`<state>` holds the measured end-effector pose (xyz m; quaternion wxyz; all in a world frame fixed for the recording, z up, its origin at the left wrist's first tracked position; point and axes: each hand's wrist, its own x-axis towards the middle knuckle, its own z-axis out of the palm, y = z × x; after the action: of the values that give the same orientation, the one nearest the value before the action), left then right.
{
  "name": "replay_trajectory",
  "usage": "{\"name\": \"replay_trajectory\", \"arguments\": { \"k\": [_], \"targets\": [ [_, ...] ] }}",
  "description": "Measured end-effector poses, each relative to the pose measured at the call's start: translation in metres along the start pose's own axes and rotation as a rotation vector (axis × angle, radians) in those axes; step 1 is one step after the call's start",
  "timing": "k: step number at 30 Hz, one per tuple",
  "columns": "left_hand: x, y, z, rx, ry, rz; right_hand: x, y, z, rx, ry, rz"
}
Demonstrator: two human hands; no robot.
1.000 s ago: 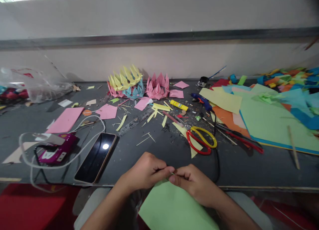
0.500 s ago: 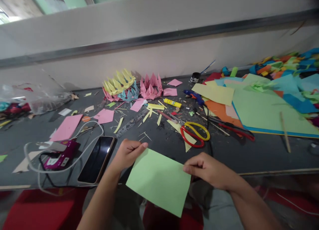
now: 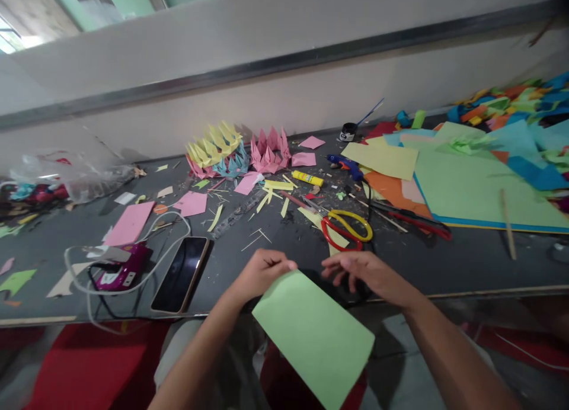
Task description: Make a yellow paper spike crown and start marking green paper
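A light green sheet of paper (image 3: 315,339) tilts down over the table's front edge, its upper left corner pinched by my left hand (image 3: 267,272). My right hand (image 3: 362,274) hovers just above the sheet's upper right side, fingers apart and slightly curled, not touching it. Beyond that hand lie scissors (image 3: 347,229) with one red and one yellow handle, resting partly on pale yellow scraps. A dark-screened phone (image 3: 181,274) lies left of my left hand.
Folded-paper crowns (image 3: 269,152) stand near the wall. A glue stick (image 3: 307,178), a blue glue gun (image 3: 347,166) and a ruler (image 3: 237,213) lie mid-table. Stacked coloured sheets (image 3: 489,191) cover the right side. A purple power adapter (image 3: 124,268) with looping cables sits left.
My right hand has let go of the green sheet and opened. The sheet, still in my left hand, has swung down and to the right.
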<state>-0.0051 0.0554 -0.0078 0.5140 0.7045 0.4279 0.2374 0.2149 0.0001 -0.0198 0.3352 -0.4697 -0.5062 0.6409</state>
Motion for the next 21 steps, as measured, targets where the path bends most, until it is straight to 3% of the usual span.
{"name": "replay_trajectory", "arguments": {
  "k": [3,5,9,16,21],
  "targets": [
    [-0.004,0.001,0.016,-0.034,-0.281,-0.037,-0.002,0.003,0.013,-0.116,-0.291,0.034],
    [-0.006,0.001,0.021,-0.058,-0.357,-0.054,-0.001,0.004,0.023,-0.179,-0.338,0.022],
    [-0.01,0.002,0.02,-0.112,-0.387,-0.073,0.001,0.002,0.029,-0.237,-0.252,-0.005],
    [-0.016,0.0,0.007,-0.149,-0.395,-0.057,-0.004,-0.002,0.0,-0.23,0.029,0.045],
    [-0.017,-0.008,0.004,-0.058,-0.38,-0.035,-0.003,0.006,-0.003,-0.189,0.06,0.136]
  ]
}}
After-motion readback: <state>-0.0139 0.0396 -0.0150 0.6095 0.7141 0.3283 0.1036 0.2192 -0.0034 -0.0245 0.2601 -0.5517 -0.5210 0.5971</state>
